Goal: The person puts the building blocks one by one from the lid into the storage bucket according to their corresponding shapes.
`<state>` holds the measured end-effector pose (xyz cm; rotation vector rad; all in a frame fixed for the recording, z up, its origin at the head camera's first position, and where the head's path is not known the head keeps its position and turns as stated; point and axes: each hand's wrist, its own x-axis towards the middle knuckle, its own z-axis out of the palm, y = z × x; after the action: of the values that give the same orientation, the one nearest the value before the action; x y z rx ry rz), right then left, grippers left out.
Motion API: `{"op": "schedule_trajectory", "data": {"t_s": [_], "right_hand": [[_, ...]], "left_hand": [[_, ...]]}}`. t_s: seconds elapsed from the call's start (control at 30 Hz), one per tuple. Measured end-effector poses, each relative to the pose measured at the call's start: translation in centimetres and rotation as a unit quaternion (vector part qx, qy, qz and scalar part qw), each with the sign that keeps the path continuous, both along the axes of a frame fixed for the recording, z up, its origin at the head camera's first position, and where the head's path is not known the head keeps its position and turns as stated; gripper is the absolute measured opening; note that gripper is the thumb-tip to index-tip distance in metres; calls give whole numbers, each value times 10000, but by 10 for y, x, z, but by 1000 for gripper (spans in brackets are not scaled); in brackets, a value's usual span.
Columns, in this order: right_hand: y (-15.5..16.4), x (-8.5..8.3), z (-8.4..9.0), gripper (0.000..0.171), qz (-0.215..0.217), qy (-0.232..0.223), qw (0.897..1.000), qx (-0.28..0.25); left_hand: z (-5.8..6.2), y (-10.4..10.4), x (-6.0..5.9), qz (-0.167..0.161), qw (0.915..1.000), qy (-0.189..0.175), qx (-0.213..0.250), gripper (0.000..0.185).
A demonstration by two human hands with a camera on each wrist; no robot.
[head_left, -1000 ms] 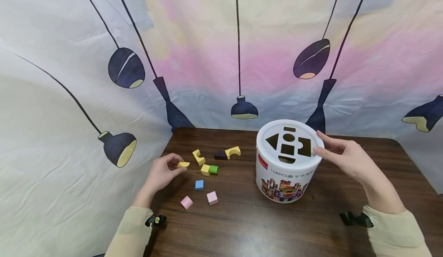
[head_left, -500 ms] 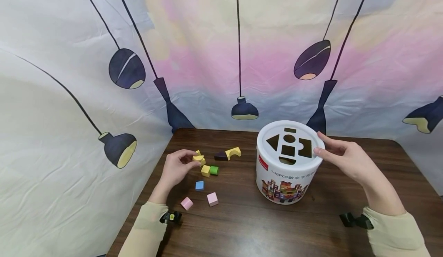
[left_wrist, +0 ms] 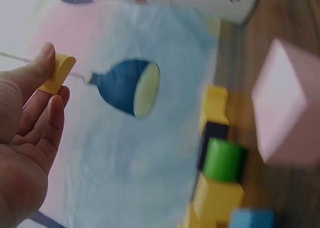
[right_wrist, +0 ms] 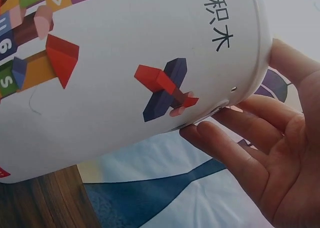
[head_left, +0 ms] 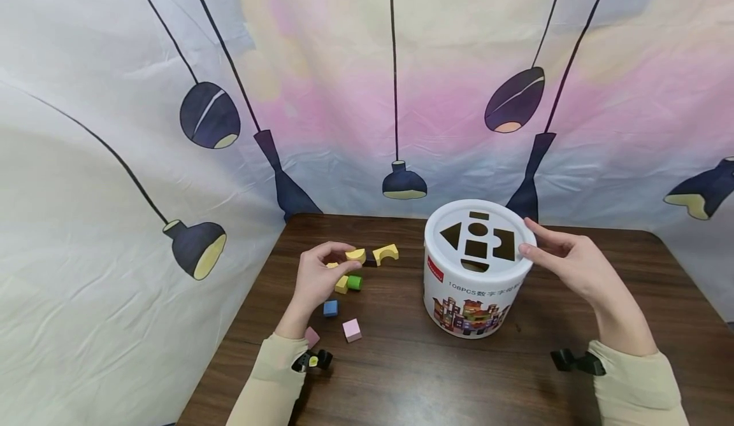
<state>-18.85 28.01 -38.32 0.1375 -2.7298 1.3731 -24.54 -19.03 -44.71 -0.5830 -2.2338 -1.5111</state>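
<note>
Left of centre in the head view, a person's left hand (head_left: pixel 322 276) pinches a yellow half-round block (head_left: pixel 356 256) between thumb and fingers, raised above the table (head_left: pixel 413 375). At right of centre stands a white bucket (head_left: pixel 467 305), upright, its lid (head_left: pixel 500 268) cut with shaped holes: triangle, circle, squarish and curved openings. From the right, the right hand (head_left: pixel 564 257) grips the bucket's rim, thumb and fingers curved against its edge.

Just right of the held block, a yellow arch (head_left: pixel 385 253) lies touching a dark block (head_left: pixel 371 260), which is partly hidden. Below the left fingers, a yellow cube (head_left: pixel 341 285) touches a green cylinder (head_left: pixel 354 283). Lower down lie a blue block (head_left: pixel 331 309), a pink cube (head_left: pixel 352 330) and, partly covered by the left wrist, another pink block (head_left: pixel 312 337). Across the upper frame hangs a pastel backdrop (head_left: pixel 321 82) printed with dark lamps.
</note>
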Motion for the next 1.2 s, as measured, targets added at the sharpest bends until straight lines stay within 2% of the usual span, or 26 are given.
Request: {"op": "schedule_trajectory", "data": {"t_s": [0.13,0.33,0.5,0.67,0.97,1.2], "right_hand": [[-1,0,3,71,-8,-99,9998,186],[1,-3,15,73,194,-181,9953,933],[1,-4,29,77,503,-181,9862,1565],[0,-6,37,81,639,-191,9800,1877],[5,-5,37,78,751,-172,9797,1852],[4,-7,34,82,661,-344,9828,1689]], "left_hand": [[15,16,6,-376,9989,130,233,28],[32,39,12,-870,9944,515,311,29],[43,58,17,-1110,9915,591,341,29],[49,72,19,-1231,9897,628,361,28],[59,99,21,-1577,9854,529,360,26],[60,120,23,-1703,9830,518,458,26]]}}
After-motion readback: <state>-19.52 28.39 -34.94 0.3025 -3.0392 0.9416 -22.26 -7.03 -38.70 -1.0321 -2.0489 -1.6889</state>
